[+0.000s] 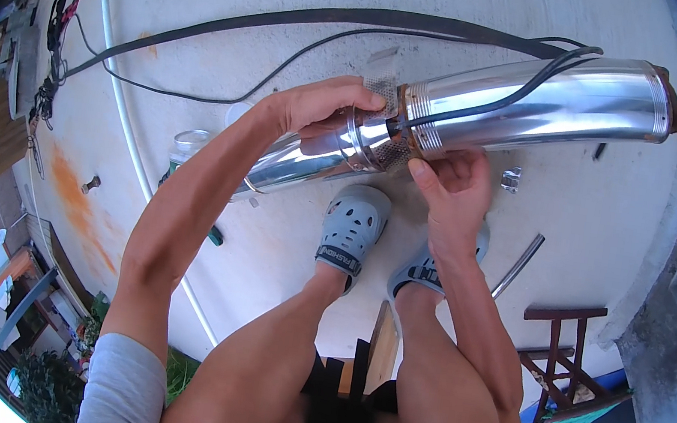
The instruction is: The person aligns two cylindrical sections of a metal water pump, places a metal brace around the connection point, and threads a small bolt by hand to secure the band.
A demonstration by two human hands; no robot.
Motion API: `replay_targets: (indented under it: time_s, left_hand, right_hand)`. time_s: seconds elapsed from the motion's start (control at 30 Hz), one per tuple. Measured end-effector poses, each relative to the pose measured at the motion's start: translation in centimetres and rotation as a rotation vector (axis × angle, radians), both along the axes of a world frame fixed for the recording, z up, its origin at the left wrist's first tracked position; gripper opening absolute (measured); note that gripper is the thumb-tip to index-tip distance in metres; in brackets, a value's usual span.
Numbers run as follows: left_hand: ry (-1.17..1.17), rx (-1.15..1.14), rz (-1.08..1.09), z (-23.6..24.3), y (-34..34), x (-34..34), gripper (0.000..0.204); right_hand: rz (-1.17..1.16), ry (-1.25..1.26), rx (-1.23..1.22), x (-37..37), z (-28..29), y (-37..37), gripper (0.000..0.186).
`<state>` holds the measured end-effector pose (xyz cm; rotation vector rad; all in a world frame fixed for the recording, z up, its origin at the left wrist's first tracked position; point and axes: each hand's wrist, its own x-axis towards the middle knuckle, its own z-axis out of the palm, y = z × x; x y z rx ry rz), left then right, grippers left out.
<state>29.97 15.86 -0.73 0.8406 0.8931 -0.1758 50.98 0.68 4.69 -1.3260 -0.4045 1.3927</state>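
A long, shiny steel submersible pump (553, 99) lies across the concrete in front of my feet, its wide section to the right and its narrower section (298, 162) to the left. Rust marks the collar where the two meet. My left hand (327, 110) grips the narrow section near this joint, thumb on a perforated metal strainer strip (382, 75) that sticks up beyond it. My right hand (455, 195) curls under the joint from the near side, its fingertips partly hidden beneath the wide section. A black cable (514, 98) runs along the pump into the joint.
A thick black hose (296, 19) arcs behind the pump. A white pipe (124, 108) crosses the ground at left, near a clear jar (191, 139). At right are a small metal piece (511, 179), a metal tube (519, 265) and a wooden stool (565, 356).
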Motion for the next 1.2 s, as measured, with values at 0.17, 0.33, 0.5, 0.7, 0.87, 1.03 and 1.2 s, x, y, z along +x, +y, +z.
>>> replay_targets:
  time_s: [0.17, 0.33, 0.5, 0.7, 0.87, 1.03, 1.2]
  left_hand:
    - [-0.018, 0.202, 0.004, 2.2, -0.7, 2.1, 0.058]
    - [-0.062, 0.168, 0.076, 0.9, -2.1, 1.5, 0.056]
    - [-0.044, 0.126, 0.046, 3.5, -2.1, 1.2, 0.053]
    - [-0.095, 0.168, 0.128, 1.3, -3.0, 1.3, 0.056]
    - [0.12, 0.416, 0.108, 3.2, -4.6, 2.3, 0.076]
    - [0.325, 0.737, -0.171, 4.7, -6.3, 4.9, 0.075]
    - [0.572, 0.912, -0.082, 4.8, -10.2, 6.9, 0.071]
  right_hand:
    - [-0.01, -0.136, 0.064, 0.5, -2.1, -1.3, 0.057]
    - [0.063, -0.368, 0.08, 0.3, -3.3, -2.6, 0.055]
    - [0.371, -0.86, -0.163, 1.4, -1.8, -3.1, 0.055]
    - [0.224, -0.404, -0.036, 1.2, -3.0, -2.7, 0.057]
    - [0.158, 0.051, -0.028, 1.9, -3.2, -2.4, 0.045]
    - [-0.117, 0.61, -0.084, 3.7, -5.1, -2.5, 0.04]
    - [-0.41, 0.552, -0.194, 2.4, -6.3, -1.3, 0.056]
